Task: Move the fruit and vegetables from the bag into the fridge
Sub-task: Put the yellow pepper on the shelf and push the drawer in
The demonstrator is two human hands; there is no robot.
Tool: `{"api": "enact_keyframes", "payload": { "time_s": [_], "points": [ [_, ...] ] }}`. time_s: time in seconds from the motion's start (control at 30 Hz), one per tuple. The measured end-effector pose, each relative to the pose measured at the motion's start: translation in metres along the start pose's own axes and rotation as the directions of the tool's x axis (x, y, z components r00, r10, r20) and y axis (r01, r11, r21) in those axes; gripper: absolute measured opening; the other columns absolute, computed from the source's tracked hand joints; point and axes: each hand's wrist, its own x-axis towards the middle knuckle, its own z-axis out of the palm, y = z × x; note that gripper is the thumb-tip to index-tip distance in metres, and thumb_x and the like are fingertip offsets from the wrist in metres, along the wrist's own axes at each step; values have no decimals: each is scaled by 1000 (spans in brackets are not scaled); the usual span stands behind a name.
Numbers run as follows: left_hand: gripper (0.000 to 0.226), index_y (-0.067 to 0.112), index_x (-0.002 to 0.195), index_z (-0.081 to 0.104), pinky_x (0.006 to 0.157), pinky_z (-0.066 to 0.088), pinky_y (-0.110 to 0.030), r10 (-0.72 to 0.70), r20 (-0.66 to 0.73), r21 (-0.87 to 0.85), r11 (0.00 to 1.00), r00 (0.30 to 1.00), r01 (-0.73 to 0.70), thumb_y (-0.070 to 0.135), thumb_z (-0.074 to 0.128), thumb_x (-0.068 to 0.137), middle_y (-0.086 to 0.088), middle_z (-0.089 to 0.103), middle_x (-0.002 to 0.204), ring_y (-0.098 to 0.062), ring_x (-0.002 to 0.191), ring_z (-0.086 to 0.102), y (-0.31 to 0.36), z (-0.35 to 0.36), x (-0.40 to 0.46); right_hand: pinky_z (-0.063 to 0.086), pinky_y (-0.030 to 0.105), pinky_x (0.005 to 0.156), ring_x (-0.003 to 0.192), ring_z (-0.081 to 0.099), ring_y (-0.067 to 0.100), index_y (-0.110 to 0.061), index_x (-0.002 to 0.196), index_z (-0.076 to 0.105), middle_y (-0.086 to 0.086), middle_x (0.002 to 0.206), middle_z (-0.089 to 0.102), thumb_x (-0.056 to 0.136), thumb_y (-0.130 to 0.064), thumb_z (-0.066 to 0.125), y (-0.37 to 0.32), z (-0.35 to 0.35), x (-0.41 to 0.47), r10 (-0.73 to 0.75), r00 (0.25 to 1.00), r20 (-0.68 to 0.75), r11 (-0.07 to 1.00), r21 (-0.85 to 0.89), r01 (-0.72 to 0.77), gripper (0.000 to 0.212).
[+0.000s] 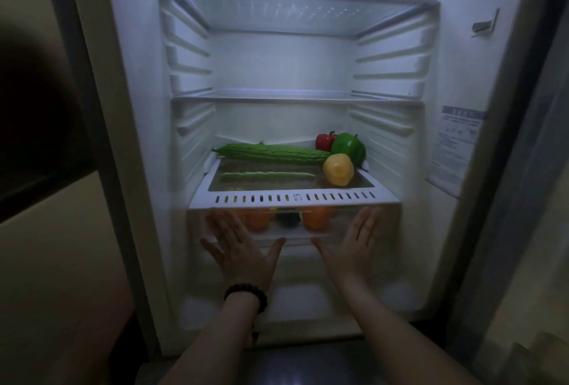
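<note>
1. Fruit and vegetables are already inside the fridge (141,138); no bag shows anywhere in the frame, so you cannot confirm from here that it has been emptied. Check it before you treat the job as finished.
2. Your left hand (243,249), low and left of centre with a beaded bracelet (246,294) at the wrist, is spread flat and holds nothing; its fingertips are at the clear front of the crisper drawer (292,227). Your right hand (354,246), low and right of centre, is likewise splayed and empty.
3. Judging by that pose, you are pushing the drawer shut. An uneven push could skew it on its runners and jam it.
4. Inside the drawer, two orange fruits (317,218) and something dark between them sit close to the front wall; a hard shove could roll or bruise them.
5. Fingers near the slotted white cover (292,198) above could be pinched as the drawer closes.
6. On that cover, mid-frame, the yellow pepper (338,169) lies nearest the front edge; a jolt might roll it out.
7. Further back lie the long bean (268,174), bitter gourd (274,153), green pepper (349,147) and red pepper (324,141), which look more settled.
</note>
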Motion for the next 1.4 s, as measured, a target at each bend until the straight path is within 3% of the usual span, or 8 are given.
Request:
{"api": "enact_keyframes", "payload": {
  "time_s": [0.23, 0.47, 0.57, 0.67, 0.77, 0.9, 1.03, 1.4],
  "points": [
    [120, -3, 144, -14, 109, -5, -60, 27, -1, 67, 997, 1000, -27, 83, 24, 71, -23, -18, 152, -35, 142, -16, -7, 20, 10, 10, 48, 116, 144, -7, 32, -10, 146, -18, 12, 154, -20, 65, -90, 21, 11, 24, 11, -16, 995, -96, 1000, -15, 15, 119],
    [125, 2, 139, -30, 109, -8, -58, 39, 12, 110, 993, 999, -41, 76, 46, 73, -22, -19, 150, -33, 140, -20, -3, 7, 6, 0, 44, 115, 144, -12, 30, -11, 144, -19, 15, 155, -19, 74, -69, 56, 4, 9, 10, 23, 1000, -5, 998, -58, -24, 119],
    [116, 5, 140, -29, 112, -6, -50, 54, 60, 104, 993, 997, -60, 66, 50, 80, -17, -24, 150, -32, 142, -12, -3, -12, -2, -1, 42, 117, 145, -12, 28, -12, 147, -16, 11, 156, -20, 87, -55, 52, -2, -14, 2, 32, 999, 33, 997, -74, -29, 100],
    [103, 13, 137, -35, 115, -11, -45, 41, 180, 62, 997, 983, -53, 66, 38, 86, -8, -36, 148, -25, 141, -23, -8, -38, -14, -1, 40, 117, 145, -12, 24, -16, 148, -12, 6, 156, -21, 92, -53, 43, -11, -41, -21, -19, 999, 38, 993, -114, 23, 87],
    [96, 16, 142, -29, 115, -12, -45, 47, 225, 113, 991, 973, -74, 68, 29, 87, -9, -29, 153, -22, 140, -26, -9, -66, -36, 0, 42, 118, 145, -9, 25, -18, 150, 1, 6, 157, -17, 93, -49, 42, -23, -62, -48, -71, 995, 67, 986, -145, 80, 76],
    [86, 20, 149, -14, 116, -1, -49, 77, 248, 136, 984, 966, -113, 66, 26, 88, -8, -9, 158, -24, 145, -6, 0, -105, -73, -8, 39, 115, 144, -16, 21, -19, 149, 15, 7, 158, -13, 95, -48, 38, -28, -90, -91, -219, 971, 98, 946, -220, 236, 66],
    [83, 24, 150, -7, 116, 9, -50, 102, 227, 103, 986, 968, -128, 65, 29, 88, -5, 0, 159, -24, 145, -3, 7, -143, -126, -6, 39, 117, 145, -15, 21, -18, 148, 19, 7, 159, -7, 96, -45, 39, -23, -125, -147, -284, 949, 134, 927, -214, 307, 62],
    [78, 21, 150, 0, 117, 3, -49, 58, 257, 233, 965, 965, -120, 63, 26, 90, -1, 9, 158, -20, 145, 2, 60, -266, -334, 10, 47, 118, 145, 6, 32, -12, 142, 37, 18, 154, 21, 95, -38, 47, 38, -260, -312, -439, 885, 156, 872, -164, 461, 55]
  ]
}}
